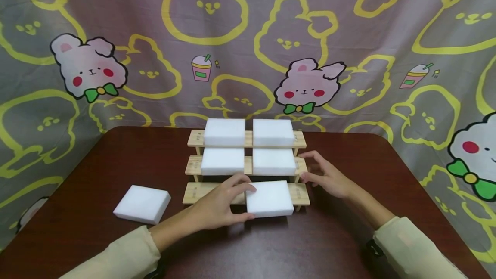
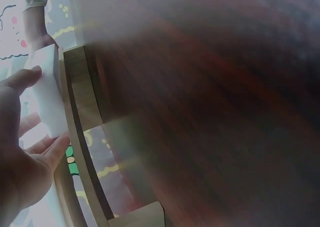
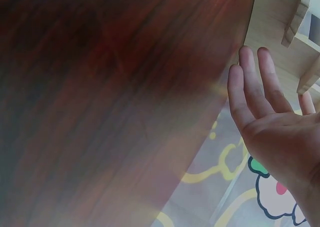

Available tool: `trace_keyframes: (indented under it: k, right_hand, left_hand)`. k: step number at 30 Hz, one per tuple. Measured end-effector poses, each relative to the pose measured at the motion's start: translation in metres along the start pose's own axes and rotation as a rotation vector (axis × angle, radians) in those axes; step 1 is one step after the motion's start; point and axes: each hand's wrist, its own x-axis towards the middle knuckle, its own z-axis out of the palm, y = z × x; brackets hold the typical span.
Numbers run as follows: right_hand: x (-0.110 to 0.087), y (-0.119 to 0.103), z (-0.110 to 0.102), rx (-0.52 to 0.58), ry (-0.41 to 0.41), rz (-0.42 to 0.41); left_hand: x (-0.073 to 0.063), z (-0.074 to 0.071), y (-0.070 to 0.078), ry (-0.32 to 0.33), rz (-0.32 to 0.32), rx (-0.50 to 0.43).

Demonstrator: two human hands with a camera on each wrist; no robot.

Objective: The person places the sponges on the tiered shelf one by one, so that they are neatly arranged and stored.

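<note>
My left hand pinches a white foam block between thumb and fingers, over the right half of the lowest tier of a wooden three-tier stand. In the left wrist view, the same block sits against the tier's edge, with thumb and fingers at its sides. At the stand's right end is my right hand, its fingers spread beside the middle tier. The right wrist view shows that hand with fingers extended and nothing held; whether a fingertip touches the stand I cannot tell.
Two white blocks rest on the middle tier and two on the top tier. Another loose white block lies on the dark red-brown table, left of the stand. A patterned curtain hangs behind the table.
</note>
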Motion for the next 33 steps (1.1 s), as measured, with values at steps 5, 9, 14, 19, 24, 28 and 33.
trace_keyframes:
  k: [5,9,14,19,24,28,33]
  right_hand:
    - [0.0,0.001,0.001,-0.001,0.004,-0.005]
    - [0.0,0.001,0.001,0.001,0.003,-0.005]
    - [0.0,0.001,0.0,0.002,-0.002,0.004]
    - [0.0,0.0,0.0,-0.001,-0.001,0.001]
    - [0.001,-0.001,0.0,-0.001,0.001,-0.01]
    - [0.001,0.0,0.0,0.003,0.002,-0.013]
    - [0.0,0.001,0.0,0.003,-0.001,-0.006]
  left_hand:
    - [-0.001,-0.001,-0.001,0.013,0.021,0.046]
    - [-0.002,-0.002,-0.002,0.038,0.041,0.066]
    - [-0.002,-0.002,-0.002,0.036,0.034,0.035]
    - [0.0,0.0,-0.003,-0.003,0.006,-0.093]
    - [0.005,0.0,-0.005,-0.021,-0.007,-0.18]
    - [0.008,0.0,-0.005,-0.026,-0.014,-0.202]
    - [0.011,0.001,-0.003,-0.017,-0.031,-0.203]
